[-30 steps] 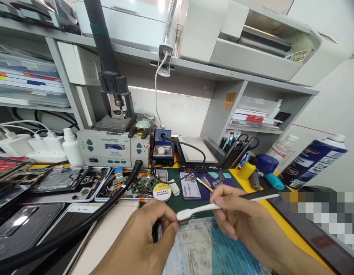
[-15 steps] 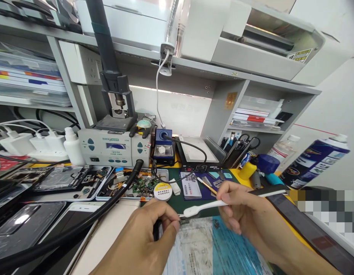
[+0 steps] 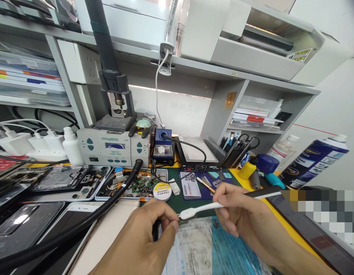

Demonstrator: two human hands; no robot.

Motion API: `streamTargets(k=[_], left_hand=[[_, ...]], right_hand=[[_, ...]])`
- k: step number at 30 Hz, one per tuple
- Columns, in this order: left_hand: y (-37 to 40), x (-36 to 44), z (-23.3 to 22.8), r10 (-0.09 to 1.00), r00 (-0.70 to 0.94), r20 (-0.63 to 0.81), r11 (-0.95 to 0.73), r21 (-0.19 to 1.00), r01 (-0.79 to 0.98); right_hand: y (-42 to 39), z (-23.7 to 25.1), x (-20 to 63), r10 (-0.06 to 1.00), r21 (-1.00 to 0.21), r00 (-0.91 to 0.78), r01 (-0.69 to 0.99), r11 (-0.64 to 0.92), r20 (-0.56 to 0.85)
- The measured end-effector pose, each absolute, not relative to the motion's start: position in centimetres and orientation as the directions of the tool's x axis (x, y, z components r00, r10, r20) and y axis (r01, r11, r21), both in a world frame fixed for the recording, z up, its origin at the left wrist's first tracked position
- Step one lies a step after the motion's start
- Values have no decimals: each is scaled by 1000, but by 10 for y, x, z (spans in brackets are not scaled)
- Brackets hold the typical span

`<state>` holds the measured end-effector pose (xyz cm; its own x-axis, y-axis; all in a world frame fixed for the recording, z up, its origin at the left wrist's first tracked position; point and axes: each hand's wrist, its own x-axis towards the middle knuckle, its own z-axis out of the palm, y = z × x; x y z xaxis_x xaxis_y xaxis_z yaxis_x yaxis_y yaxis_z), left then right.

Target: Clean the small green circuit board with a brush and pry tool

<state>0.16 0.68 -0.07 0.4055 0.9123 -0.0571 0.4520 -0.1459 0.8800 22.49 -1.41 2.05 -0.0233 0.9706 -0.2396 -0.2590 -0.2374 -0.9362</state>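
Fingers [image 3: 168, 223] of the left hand [image 3: 142, 240] pinch a small dark component [image 3: 179, 221], too small to identify, low over the tabletop [image 3: 282, 225]. Right hand [image 3: 242, 214] grips a white brush [image 3: 205, 208] pen-style, its head touching the component from 3 o'clock. At 12 o'clock from the hands lies a round solder tin [image 3: 162, 192]; at 11 o'clock a parts tray [image 3: 131, 185], then the rework station [image 3: 113, 147]. A spray can [image 3: 314, 160] stands at 2 o'clock.

White brush [image 3: 202, 209] lies level, head touching a tiny part [image 3: 179, 220].
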Motion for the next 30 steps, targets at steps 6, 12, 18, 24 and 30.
streamTargets(k=[6, 12, 18, 24, 30], left_hand=[[8, 2, -2, 920, 390, -36, -154, 883, 444], [7, 3, -2, 925, 378, -34, -141, 894, 426], [7, 3, -2, 917, 395, -55, -128, 898, 421], [7, 2, 0, 917, 397, -39, -142, 898, 416], [6, 2, -1, 916, 401, -20, -163, 895, 415]], right_hand=[[-15, 20, 222, 975, -942, -67, -251, -224, -214], [-15, 19, 222, 975, -944, -70, -244, -224, -213], [-15, 17, 221, 976, -948, -62, -233, -217, -208], [-15, 20, 223, 974, -948, -32, -227, -224, -223], [-13, 20, 224, 975, -946, -16, -239, -221, -224]])
